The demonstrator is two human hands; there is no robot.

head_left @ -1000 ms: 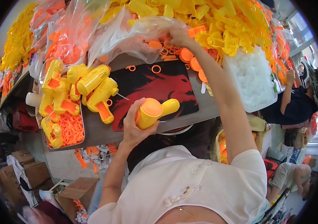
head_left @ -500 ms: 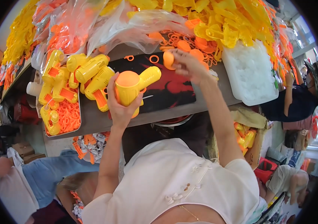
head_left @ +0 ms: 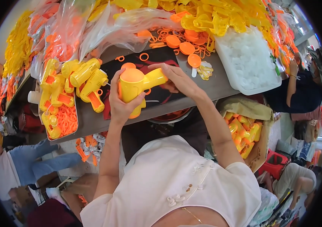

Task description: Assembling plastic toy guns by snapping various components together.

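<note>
My left hand is wrapped round a yellow plastic toy shaped like a hair dryer, held above the dark mat. A round orange face tops its wide end, and a second rounded orange piece shows just behind that face. My right hand closes round the narrow yellow end, fingers on top; its thumb side is partly hidden. Loose orange round caps lie on the table beyond my right hand. Two orange rings rest near the mat's far edge.
At left, more yellow toys lie beside and on a tray of small orange parts. A white tub of translucent pieces stands at right. Yellow parts heap at the back; a box of yellow toys sits below right. Other people are nearby.
The orange cap that my right hand held over the table is out of its fingers, and that hand has come to the toy's narrow end. My left hand still holds the toy.
</note>
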